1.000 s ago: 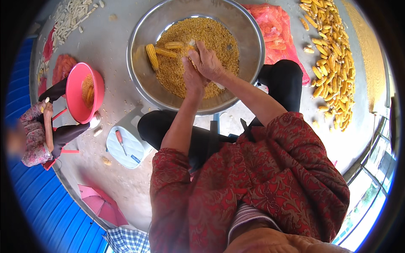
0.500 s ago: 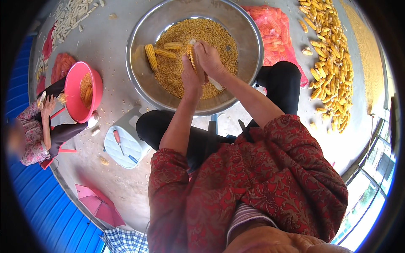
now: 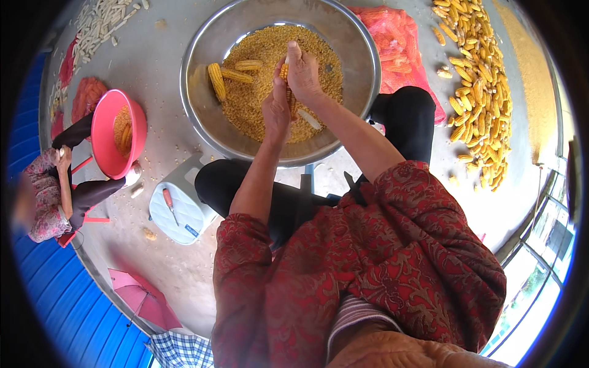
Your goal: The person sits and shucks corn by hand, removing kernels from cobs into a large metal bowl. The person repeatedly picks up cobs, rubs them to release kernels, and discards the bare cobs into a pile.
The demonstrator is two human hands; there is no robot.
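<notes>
Over a wide steel basin [image 3: 196,104], my two hands are closed round one yellow corn cob [image 3: 284,72]. My left hand [image 3: 277,113] grips its lower part, while my right hand [image 3: 304,75] presses on the upper part with the thumb pointing up. Fingers cover most of the cob. Loose corn kernels [image 3: 257,122] spread across the basin's bottom. Three full cobs [image 3: 236,75] lie on them to the left of my hands. A stripped white cob [image 3: 310,119] rests just below my right hand.
Right of the basin lie a red mesh sack [image 3: 399,55] and a long heap of corn cobs [image 3: 481,104]. A screwdriver [image 3: 170,205] sits on a pale stool [image 3: 184,221]. At left, another person [image 3: 52,190] sits by a pink basin [image 3: 138,132]. Stripped cobs [image 3: 98,30] lie far left.
My right hand has turned upright, its thumb now raised at the cob's top. The cob is more hidden by my fingers. The other person's hands have come together.
</notes>
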